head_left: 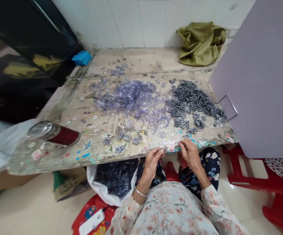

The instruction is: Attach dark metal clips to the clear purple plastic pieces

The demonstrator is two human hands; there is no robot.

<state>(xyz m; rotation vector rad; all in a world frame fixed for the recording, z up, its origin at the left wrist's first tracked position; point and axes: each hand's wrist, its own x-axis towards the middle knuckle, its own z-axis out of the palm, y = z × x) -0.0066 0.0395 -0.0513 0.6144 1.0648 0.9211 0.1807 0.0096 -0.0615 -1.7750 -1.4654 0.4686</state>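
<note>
Left hand (153, 160) and right hand (189, 152), fingers curled, pinch small parts, too small to identify, at the scuffed bench's (58, 156) near edge.

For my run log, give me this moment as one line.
left hand: pinching small clear piece at table edge | right hand: fingers beside it | behind: clear pile, dark clip pile

Sitting on the worktop (58, 153) are two loose heaps, one of clear plastic pieces (131, 96) and one of dark clips (192, 99), too many to count, plus one red flask (54, 133), one blue box (82, 57) and one green cloth (201, 42).
</note>
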